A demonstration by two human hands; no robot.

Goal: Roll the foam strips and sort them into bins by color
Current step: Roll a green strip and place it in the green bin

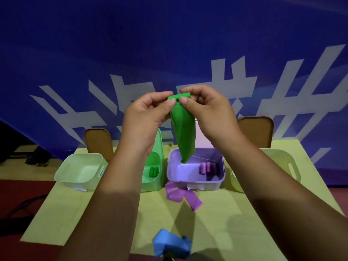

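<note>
My left hand (145, 117) and right hand (209, 110) raised, fingers (170, 103) clamped on green foam strip (183, 132), top rolled, tail dangling before purple bin (211, 185).

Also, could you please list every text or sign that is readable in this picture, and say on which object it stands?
No text can be quoted here.
Blue backdrop: large white characters, cut off and partly hidden; not readable.
Pale green bin: small blue mark at its right rim, too small to read.
Purple bin: white patch on its front wall, blurred.
Green foam strip: no text.
</note>
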